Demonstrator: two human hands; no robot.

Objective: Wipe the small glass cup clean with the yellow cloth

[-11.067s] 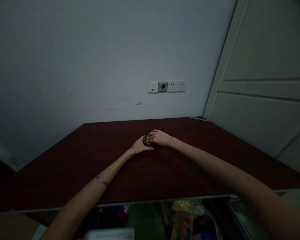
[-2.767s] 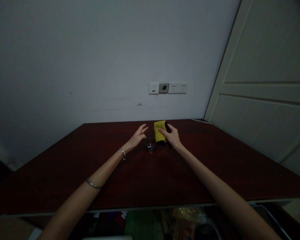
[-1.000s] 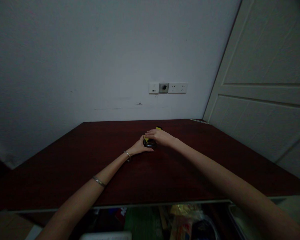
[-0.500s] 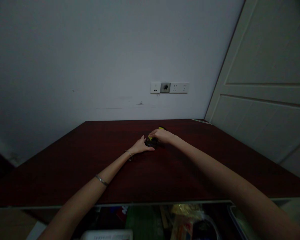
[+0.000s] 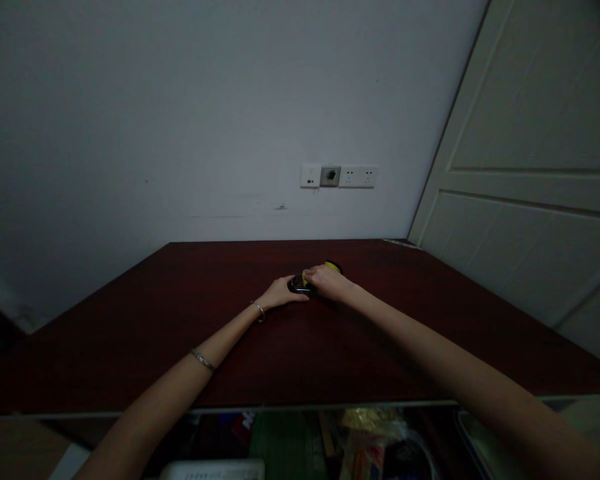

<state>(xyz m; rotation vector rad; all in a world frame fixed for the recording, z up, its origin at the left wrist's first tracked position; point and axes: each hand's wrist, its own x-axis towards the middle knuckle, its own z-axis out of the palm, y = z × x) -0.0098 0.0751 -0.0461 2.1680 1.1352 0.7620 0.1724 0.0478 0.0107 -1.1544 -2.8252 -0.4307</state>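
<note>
Stretching wide, the dark red surface (image 5: 300,360) carries the work near its middle. The right hand (image 5: 329,283) grips a yellow cloth (image 5: 333,267), probably soft, light and easily bunched anywhere. The left hand (image 5: 279,293) curls around the left side of a small glossy dish (image 5: 295,285) on the surface, against the cloth; apparently glass, it should be stiff, slippery and breakable, best held by its outside.

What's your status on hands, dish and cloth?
Left hand around left side of dish. Right hand gripping cloth at dish. Right hand partly blocks view of dish.
</note>
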